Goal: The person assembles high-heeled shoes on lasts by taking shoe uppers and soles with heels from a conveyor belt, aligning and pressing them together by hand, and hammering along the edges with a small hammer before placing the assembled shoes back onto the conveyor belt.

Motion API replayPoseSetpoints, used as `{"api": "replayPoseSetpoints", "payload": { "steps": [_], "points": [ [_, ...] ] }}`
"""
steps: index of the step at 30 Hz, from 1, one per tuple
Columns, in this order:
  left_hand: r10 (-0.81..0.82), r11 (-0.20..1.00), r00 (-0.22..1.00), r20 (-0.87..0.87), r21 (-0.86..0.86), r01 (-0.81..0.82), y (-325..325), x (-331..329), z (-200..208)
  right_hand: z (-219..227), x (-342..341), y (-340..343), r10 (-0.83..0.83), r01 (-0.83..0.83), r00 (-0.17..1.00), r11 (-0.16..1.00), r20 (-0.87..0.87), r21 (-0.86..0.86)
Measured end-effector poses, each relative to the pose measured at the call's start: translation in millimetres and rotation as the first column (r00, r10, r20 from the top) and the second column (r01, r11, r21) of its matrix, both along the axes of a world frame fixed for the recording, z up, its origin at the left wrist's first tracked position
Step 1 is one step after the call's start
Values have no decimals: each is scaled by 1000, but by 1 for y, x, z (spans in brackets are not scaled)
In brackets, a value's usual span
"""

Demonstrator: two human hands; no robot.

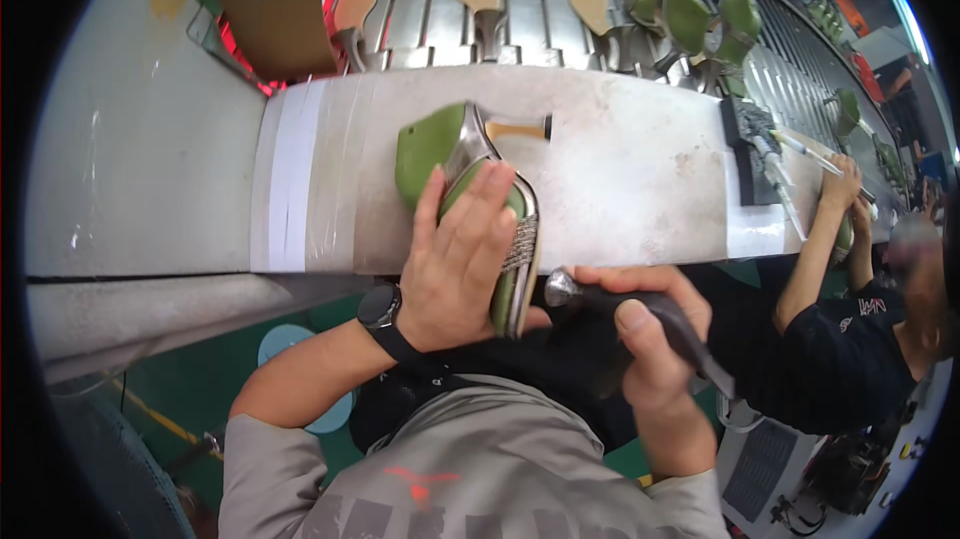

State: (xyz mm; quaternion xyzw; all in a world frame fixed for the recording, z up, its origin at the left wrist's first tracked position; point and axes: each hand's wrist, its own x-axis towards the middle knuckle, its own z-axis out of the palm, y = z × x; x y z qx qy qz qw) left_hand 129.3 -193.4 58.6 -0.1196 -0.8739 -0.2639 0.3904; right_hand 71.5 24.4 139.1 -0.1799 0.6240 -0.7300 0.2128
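Observation:
A green high-heeled shoe [425,161] lies on its side at the front edge of the pale worktop, its heel pointing right. Silvery trim runs along its edge, and a braided band crosses the forepart. My left hand [455,264] presses over it with fingers laid along the upper and the thumb by the toe, which juts past the edge. My right hand [660,324] is closed around a dark hammer [610,301] with a rounded metal face and a flat, wedge-like other end. That face is just right of the shoe's toe, apart from it.
Beyond the pale worktop [640,159] runs a slatted metal conveyor [520,29] carrying several shoes, some sole up. A dark block [742,154] with brushes stands at the right. A co-worker [840,339] works there with hands over the bench. A brown board [275,9] stands at the far left.

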Motion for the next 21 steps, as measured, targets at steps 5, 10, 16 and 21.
{"api": "replayPoseSetpoints", "payload": {
  "steps": [5, 10, 16, 21],
  "points": [
    [142, 973, 983, 119, -200, -116, -9, 8, -34, -56, 21, 1, -46, 44, 996, 999, 76, 26],
    [173, 963, 982, 74, -221, -153, -7, 9, -40, -32, -7, 1, 7, -7, 1000, 999, -2, 32],
    [189, 957, 981, 31, -231, -177, -5, 9, -49, -7, -44, -21, -64, 56, 993, 995, -99, -81],
    [266, 962, 964, -1, -66, -265, 6, 3, -47, -3, -67, -49, 241, -187, 961, 928, -135, 323]
  ]
}}
